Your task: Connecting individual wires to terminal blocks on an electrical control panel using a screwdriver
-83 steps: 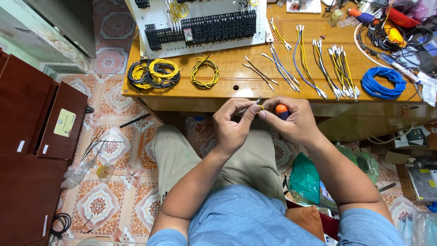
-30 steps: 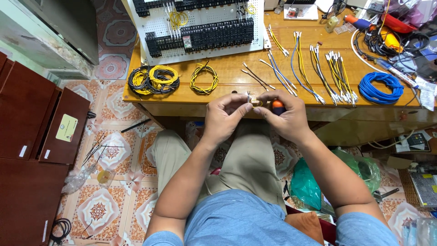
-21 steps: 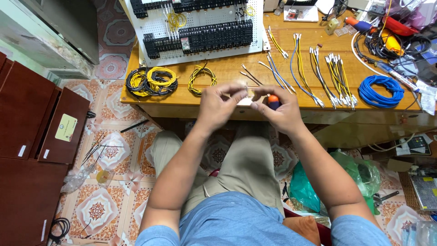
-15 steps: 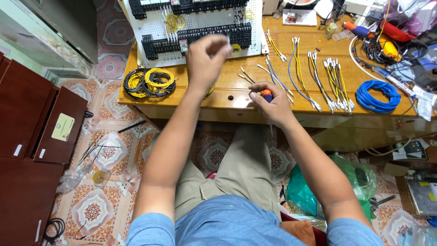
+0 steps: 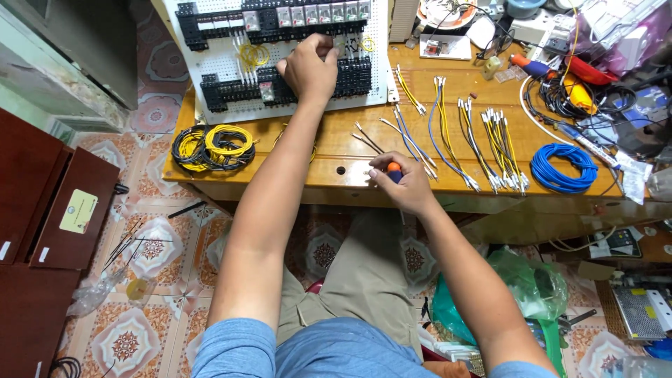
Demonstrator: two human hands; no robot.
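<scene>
My left hand is stretched out over the white perforated panel and its fingertips pinch something small at the black terminal blocks; what it pinches is hidden. My right hand rests at the front edge of the wooden table and grips a screwdriver with an orange and blue handle. Short cut wires in blue, white and yellow lie in rows just right of that hand.
Coils of yellow and black wire sit at the table's left. A blue wire coil lies at the right, with tools and tangled cables behind it. A brown cabinet stands on the tiled floor at left.
My left hand left the right hand at the table's edge and reached forward to the terminal blocks on the panel. The right hand stayed low with the screwdriver.
</scene>
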